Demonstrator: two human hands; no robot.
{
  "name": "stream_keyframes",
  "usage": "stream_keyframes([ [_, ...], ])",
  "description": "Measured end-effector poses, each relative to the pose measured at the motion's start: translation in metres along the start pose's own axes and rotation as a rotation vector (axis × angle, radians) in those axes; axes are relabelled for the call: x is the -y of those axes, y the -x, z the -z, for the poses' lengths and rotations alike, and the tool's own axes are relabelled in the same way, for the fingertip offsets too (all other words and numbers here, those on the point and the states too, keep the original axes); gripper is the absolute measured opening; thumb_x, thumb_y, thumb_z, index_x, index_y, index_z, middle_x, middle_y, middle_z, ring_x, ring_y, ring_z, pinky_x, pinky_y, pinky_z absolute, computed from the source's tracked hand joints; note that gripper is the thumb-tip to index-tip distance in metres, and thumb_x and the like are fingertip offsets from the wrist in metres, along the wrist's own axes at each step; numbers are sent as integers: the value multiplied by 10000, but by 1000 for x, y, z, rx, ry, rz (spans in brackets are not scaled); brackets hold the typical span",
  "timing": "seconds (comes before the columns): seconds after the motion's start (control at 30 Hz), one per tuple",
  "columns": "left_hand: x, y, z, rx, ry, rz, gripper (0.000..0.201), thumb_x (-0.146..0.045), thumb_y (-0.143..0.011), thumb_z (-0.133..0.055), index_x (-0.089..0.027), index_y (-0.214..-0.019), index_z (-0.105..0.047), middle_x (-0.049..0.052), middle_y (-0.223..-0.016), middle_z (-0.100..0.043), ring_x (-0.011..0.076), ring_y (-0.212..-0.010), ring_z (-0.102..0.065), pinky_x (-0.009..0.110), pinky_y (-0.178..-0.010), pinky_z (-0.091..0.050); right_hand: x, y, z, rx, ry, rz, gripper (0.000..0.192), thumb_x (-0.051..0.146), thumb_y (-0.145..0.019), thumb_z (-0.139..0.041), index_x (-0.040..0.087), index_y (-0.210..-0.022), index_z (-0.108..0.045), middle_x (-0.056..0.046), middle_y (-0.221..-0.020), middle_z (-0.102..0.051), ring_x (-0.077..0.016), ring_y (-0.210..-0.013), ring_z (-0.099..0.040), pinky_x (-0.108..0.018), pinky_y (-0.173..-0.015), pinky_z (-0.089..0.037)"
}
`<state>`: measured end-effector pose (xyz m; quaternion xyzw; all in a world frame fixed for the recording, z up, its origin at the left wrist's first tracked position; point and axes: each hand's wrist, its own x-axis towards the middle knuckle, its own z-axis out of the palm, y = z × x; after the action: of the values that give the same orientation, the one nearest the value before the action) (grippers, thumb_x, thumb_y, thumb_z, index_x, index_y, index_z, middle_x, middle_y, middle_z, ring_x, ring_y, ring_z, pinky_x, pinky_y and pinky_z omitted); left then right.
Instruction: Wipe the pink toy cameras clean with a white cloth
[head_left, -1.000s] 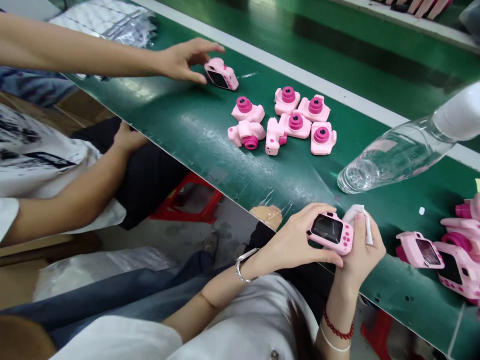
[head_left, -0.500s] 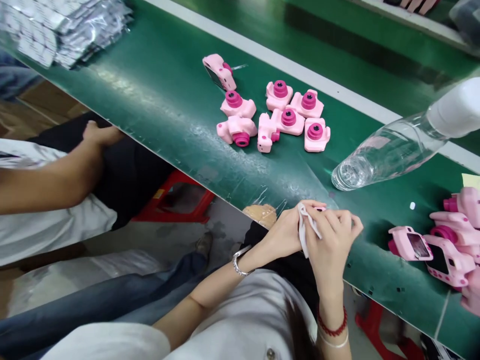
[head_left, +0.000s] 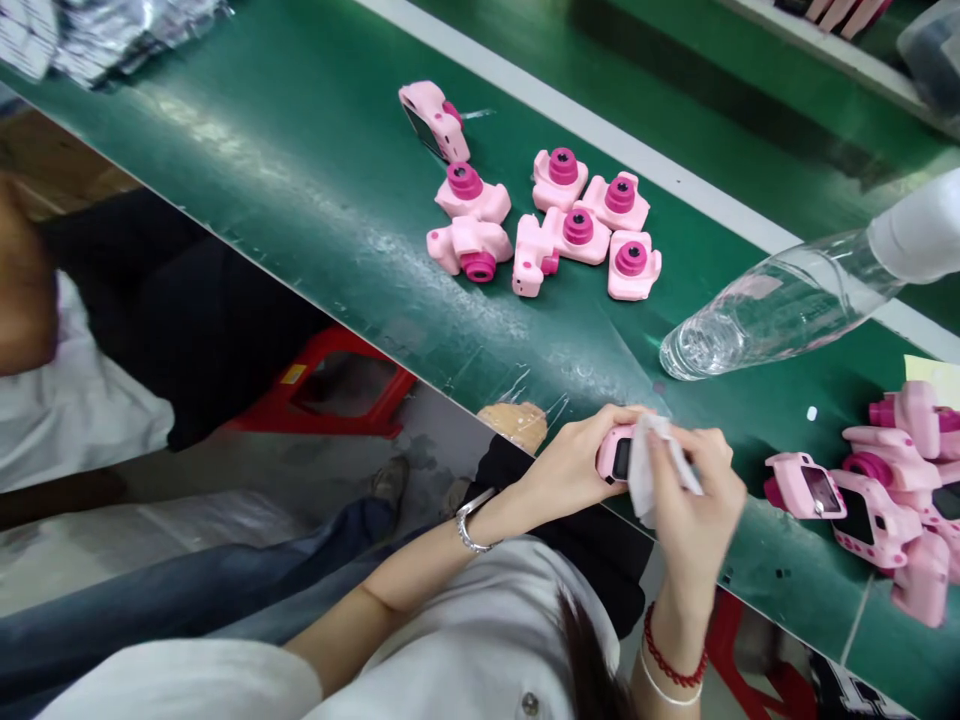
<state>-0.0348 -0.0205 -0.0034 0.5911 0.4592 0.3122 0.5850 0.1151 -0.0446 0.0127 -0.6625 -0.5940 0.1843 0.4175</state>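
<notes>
A pink toy camera [head_left: 610, 456] is in my left hand [head_left: 574, 462], its dark screen partly in view. My right hand [head_left: 694, 490] pinches a white cloth [head_left: 643, 470], which lies against the camera and covers its right part. Both hands are over the near edge of the green table [head_left: 360, 240]. Beyond them stand several more pink cameras [head_left: 577, 228] with magenta lenses. Another group of pink cameras [head_left: 874, 520] is piled to the right of my right hand.
A clear bottle with a white cap [head_left: 810, 285] stands beyond my right hand. Silvery plastic packets [head_left: 127, 35] lie at the far left. A co-worker's arm [head_left: 26, 280] and a red stool [head_left: 337, 385] are at the left, below the table edge.
My right hand has moved a little right with the cloth, and more of the camera in my left hand shows. The co-worker's arm at the left has drawn back.
</notes>
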Motion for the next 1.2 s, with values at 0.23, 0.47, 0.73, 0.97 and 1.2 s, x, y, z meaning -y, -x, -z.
stream_keyframes([
  [0.23, -1, -2, 3, 2, -16, 38, 582, -220, -700, -838, -217, -1233, -605, 41, -1304, -732, 229, -1137, -719, 296, -955, -549, 1, -8, -8, -24, 114, 122, 182, 324, -946, -638, 218, -813, -704, 23, -692, -663, -136, -633, -545, -302, -720, -403],
  [0.47, -1, -4, 4, 24, 39, 30, 574, -281, -709, -858, -232, -1223, -606, 59, -1341, -716, 243, -1188, -705, 337, -1017, -539, 4, -6, -4, -15, 21, 71, 154, 312, -938, -658, 222, -823, -710, 34, -666, -655, -140, -631, -551, -312, -719, -394],
  [0.73, -5, -6, 6, 30, 15, 60, 498, -163, -697, -781, -207, -1165, -616, 23, -1174, -770, 208, -986, -746, 264, -852, -552, 11, -2, -23, 2, 171, 190, 139, 289, -996, -598, 233, -909, -691, 10, -834, -727, -147, -725, -567, -340, -822, -346],
  [0.97, -1, -5, 5, 25, 48, 23, 612, -306, -691, -890, -226, -1229, -608, 81, -1358, -710, 249, -1184, -709, 337, -991, -545, -4, 3, -3, -253, 196, 135, 163, 335, -964, -660, 215, -856, -684, 6, -738, -665, -156, -667, -550, -317, -704, -380],
  [1.2, 2, -9, 3, -10, 17, 18, 412, -178, -808, -697, -216, -1211, -618, 54, -1237, -765, 230, -1108, -745, 306, -930, -568, 16, 4, -27, -49, 379, 340, 146, 260, -1034, -529, 232, -962, -654, 23, -770, -691, -171, -728, -513, -364, -785, -298],
])
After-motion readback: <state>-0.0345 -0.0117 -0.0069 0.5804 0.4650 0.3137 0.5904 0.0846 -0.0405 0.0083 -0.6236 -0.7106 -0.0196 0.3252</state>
